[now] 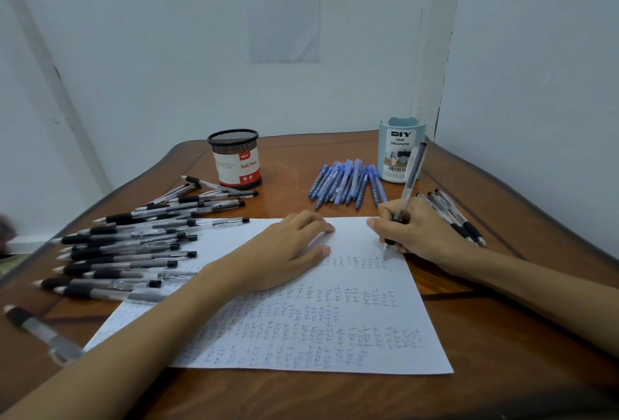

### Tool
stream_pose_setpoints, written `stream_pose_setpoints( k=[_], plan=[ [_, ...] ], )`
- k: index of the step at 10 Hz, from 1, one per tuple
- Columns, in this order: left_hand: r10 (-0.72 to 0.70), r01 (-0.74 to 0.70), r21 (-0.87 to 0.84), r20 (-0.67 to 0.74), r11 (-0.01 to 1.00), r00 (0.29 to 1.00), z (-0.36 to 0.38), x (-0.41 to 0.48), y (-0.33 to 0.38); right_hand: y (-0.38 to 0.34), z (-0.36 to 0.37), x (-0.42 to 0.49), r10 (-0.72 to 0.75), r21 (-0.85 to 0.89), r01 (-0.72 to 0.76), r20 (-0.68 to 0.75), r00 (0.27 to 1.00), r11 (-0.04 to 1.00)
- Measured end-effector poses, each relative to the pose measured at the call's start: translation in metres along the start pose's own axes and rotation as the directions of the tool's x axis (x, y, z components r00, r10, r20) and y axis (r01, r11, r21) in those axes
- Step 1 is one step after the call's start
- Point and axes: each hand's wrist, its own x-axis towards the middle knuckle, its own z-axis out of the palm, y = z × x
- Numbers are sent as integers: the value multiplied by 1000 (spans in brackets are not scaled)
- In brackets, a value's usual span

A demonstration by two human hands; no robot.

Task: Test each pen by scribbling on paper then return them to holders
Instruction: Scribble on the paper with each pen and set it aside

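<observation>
Pen (410, 181) in right hand (415, 233) leans away, tip down on paper (351, 357).

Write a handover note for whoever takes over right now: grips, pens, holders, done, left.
Right grip holds a clear pen, tip on the paper, upper right.
Left grip rests flat on the paper.
Black pens piled at left, more black pens beside the right grip; blue pens lie by the blue holder. Mesh holder stands at back left.
Done: paper mostly filled with scribbles.
Left: no pens show in either holder; all need returning. Cannot tell which piles are tested.
</observation>
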Motion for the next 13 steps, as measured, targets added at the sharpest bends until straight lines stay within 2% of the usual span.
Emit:
stream_pose_setpoints(
  k=[1,2,3,4,5,8,11,12,13],
  plan=[
    [1,-1,2,0,1000,1000,0,0,0,-2,1,-2,-28,-36,28,6,1000,999],
    [1,-1,5,-2,1000,1000,0,0,0,-7,1,-2,-38,19,39,-33,999,999],
    [8,-8,13,-6,1000,1000,1,1,-1,-17,-6,-1,5,188,12,-89,996,982],
    [9,-9,15,-7,1000,1000,1,1,-2,-18,-15,2,34,210,5,-181,983,978],
    [16,-15,19,-15,1000,1000,2,2,-3,-11,-25,6,25,153,12,-237,971,988],
    [10,-10,10,-9,1000,1000,0,0,0,-9,-24,8,9,170,24,-189,982,985],
    [3,-3,10,2,1000,1000,0,1,1,-15,-31,9,144,248,-105,-145,979,963],
    [3,-3,7,5,1000,1000,-1,1,1,-16,-41,10,196,283,-141,-178,964,949],
    [7,-7,7,3,1000,1000,0,0,0,-13,-64,15,242,112,-219,-284,928,969]
  ],
)
